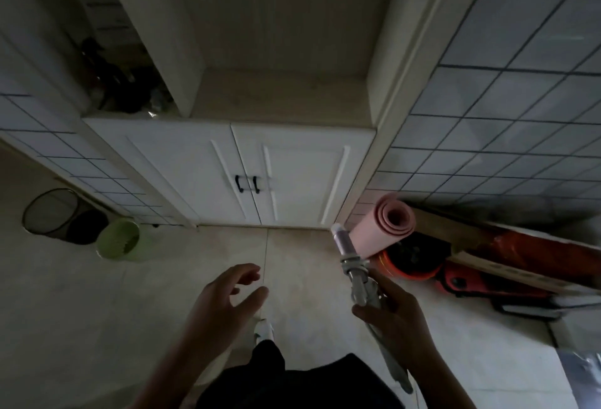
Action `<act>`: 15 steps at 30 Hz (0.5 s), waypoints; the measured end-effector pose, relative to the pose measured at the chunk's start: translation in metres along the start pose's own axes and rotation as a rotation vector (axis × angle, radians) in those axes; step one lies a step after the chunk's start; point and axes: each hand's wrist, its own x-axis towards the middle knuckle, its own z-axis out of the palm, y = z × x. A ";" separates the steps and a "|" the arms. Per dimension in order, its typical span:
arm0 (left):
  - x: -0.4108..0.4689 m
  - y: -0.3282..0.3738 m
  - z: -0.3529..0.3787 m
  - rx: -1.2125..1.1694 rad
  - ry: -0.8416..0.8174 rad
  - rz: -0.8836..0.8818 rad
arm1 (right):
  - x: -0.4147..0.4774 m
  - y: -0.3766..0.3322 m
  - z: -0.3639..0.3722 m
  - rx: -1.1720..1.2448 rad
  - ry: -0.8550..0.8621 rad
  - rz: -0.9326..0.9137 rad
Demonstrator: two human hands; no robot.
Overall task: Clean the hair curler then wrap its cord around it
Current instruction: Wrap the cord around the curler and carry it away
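Note:
My right hand (393,314) grips the hair curler (349,260) by its grey handle, with the pale pink barrel pointing up and away toward the cabinet. Its grey cord (388,356) hangs down below my wrist, ending in a plug near my forearm. My left hand (227,298) hovers open to the left of the curler, fingers spread and relaxed, holding nothing and apart from the curler.
A white cabinet (260,174) with two doors and an open shelf stands ahead. A rolled pink mat (387,226) and red and orange items lean by the tiled wall at right. A mesh bin (52,210) and green bucket (118,239) sit at left.

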 end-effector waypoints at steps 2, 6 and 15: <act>0.026 -0.004 -0.020 -0.009 -0.007 -0.001 | 0.023 -0.020 0.017 -0.015 0.019 -0.017; 0.080 0.003 -0.045 -0.017 -0.025 0.030 | 0.061 -0.040 0.024 -0.027 0.049 0.008; 0.263 0.035 -0.064 0.065 0.037 0.049 | 0.180 -0.049 -0.013 -0.164 -0.034 0.026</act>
